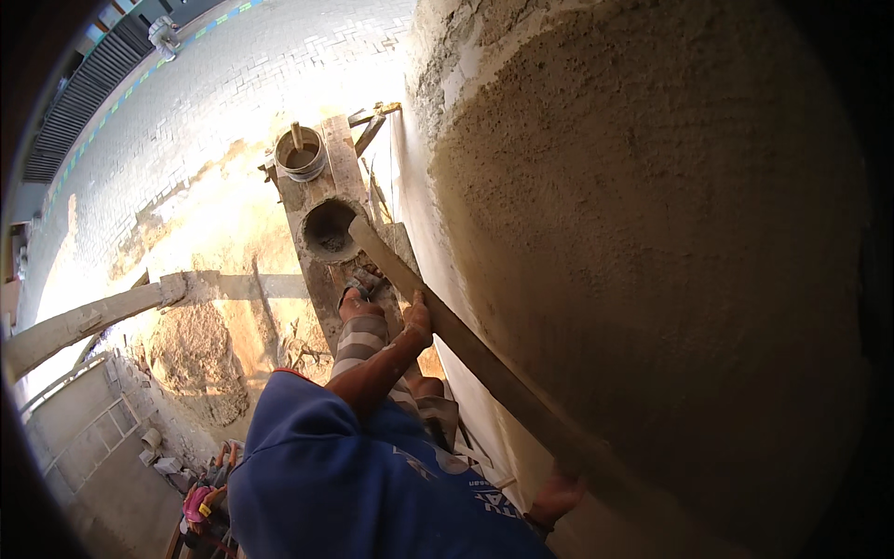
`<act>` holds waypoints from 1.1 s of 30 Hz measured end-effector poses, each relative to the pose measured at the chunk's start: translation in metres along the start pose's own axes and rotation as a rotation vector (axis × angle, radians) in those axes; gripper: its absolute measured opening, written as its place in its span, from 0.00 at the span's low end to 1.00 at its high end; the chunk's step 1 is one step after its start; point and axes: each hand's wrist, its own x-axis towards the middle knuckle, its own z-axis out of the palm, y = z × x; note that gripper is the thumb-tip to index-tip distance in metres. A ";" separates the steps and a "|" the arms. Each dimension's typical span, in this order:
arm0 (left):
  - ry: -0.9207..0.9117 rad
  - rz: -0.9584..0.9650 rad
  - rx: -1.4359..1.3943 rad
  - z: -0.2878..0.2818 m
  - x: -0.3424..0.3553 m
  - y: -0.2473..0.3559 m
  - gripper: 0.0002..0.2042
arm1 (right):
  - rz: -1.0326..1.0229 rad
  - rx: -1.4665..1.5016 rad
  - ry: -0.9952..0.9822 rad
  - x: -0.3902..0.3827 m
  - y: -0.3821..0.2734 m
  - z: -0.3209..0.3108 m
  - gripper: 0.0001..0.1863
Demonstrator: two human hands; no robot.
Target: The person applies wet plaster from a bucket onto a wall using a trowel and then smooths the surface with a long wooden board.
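I am high up on a scaffold, looking down along a wall coated in rough wet plaster [652,233]. A long straight board [484,363] lies slanted against the plaster. My left hand [416,317] grips its upper part, and my right hand [559,494] holds its lower part close to my body. Both arms come out of a blue shirt. My foot in a sandal [358,296] stands on the plank below.
The narrow scaffold plank [343,154] runs along the wall and carries a bucket with a stick in it [300,154] and a dark, nearly empty bucket [328,230]. Far below lie brick paving [233,84], a mortar heap [191,359] and a pale beam [84,321].
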 end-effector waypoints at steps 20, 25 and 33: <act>-0.025 0.381 0.596 0.110 0.538 -0.019 0.33 | 0.422 0.481 0.374 0.202 0.677 -0.251 0.17; -0.147 0.375 0.526 0.147 0.639 -0.003 0.30 | 0.542 0.564 0.367 0.263 0.788 -0.252 0.22; -0.341 0.403 0.464 0.197 0.675 0.043 0.30 | 0.467 0.536 0.247 0.342 0.836 -0.222 0.27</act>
